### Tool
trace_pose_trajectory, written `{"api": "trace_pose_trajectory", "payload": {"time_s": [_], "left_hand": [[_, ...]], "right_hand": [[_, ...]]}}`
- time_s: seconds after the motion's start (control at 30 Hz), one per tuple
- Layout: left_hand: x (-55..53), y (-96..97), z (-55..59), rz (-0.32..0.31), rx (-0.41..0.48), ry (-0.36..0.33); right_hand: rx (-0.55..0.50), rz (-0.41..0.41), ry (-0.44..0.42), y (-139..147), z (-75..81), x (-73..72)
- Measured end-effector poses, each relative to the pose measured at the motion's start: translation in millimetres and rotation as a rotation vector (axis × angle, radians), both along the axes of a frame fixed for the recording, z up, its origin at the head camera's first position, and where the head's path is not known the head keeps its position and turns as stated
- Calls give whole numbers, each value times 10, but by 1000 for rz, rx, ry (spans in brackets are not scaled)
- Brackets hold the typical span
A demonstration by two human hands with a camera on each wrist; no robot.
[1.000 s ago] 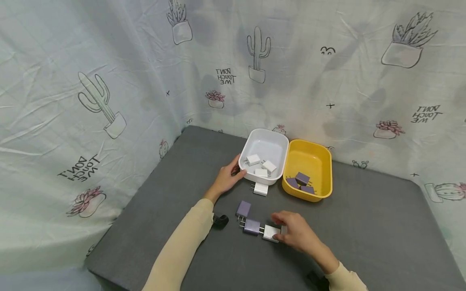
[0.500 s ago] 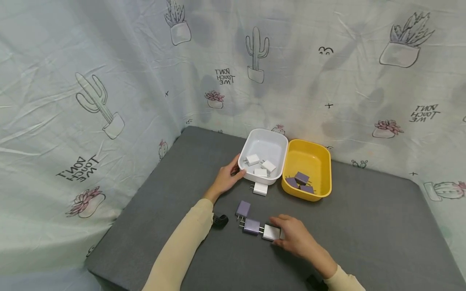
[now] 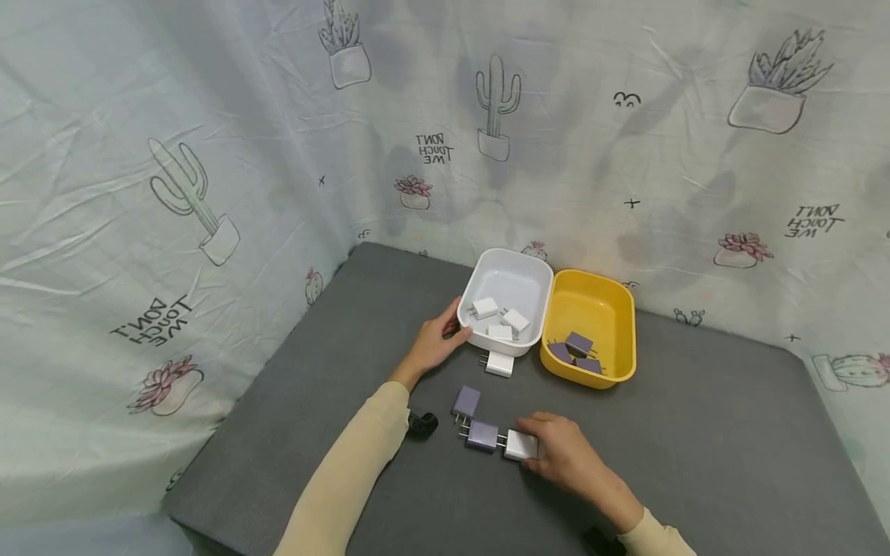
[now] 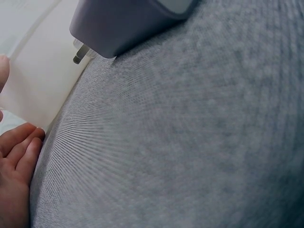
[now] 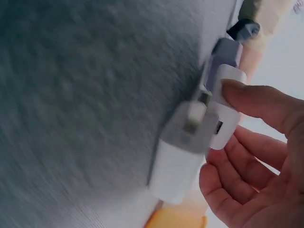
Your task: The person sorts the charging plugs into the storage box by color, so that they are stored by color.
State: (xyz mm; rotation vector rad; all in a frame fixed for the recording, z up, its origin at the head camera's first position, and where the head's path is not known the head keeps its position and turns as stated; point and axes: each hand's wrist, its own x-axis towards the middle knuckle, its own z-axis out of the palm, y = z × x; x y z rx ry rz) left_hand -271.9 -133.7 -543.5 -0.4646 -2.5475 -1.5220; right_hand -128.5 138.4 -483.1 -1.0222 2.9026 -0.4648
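My right hand (image 3: 566, 454) pinches a white charger plug (image 5: 227, 114) between thumb and fingers, low over the grey table. Its prongs point left in the head view, toward a purple charger (image 3: 483, 435). A second purple charger (image 3: 466, 401) lies just behind that one. In the right wrist view, another white charger (image 5: 175, 168) shows in the foreground, below the pinched one; the hand mostly hides it in the head view. My left hand (image 3: 433, 345) rests against the near left corner of the white tray (image 3: 507, 270), its fingers (image 4: 19, 147) loosely extended along the side wall.
Inside the white tray lie several white chargers (image 3: 514, 320). A yellow tray (image 3: 601, 305) stands right beside it with purple chargers (image 3: 579, 343) inside. One white charger (image 3: 499, 364) lies at the white tray's front. A printed curtain (image 3: 556, 139) hangs behind the table (image 3: 723, 432).
The right hand's thumb and fingers have come together around the end of the white charger. The left hand, trays and purple chargers stay in place.
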Motion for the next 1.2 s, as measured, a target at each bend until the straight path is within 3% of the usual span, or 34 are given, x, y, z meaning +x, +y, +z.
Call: {"api": "trace_pose_trajectory", "payload": {"time_s": [0.2, 0.5, 0.93, 1.2], "left_hand": [[3, -5, -11, -1, 2, -7], [19, 6, 44, 13, -13, -10], [71, 28, 25, 32, -4, -7], [63, 38, 31, 26, 16, -23]], "right_hand": [[-131, -93, 25, 41, 141, -117], [-306, -154, 144, 20, 157, -524], [-390, -221, 157, -283, 353, -937], [-377, -273, 58, -476, 357, -1197]]}}
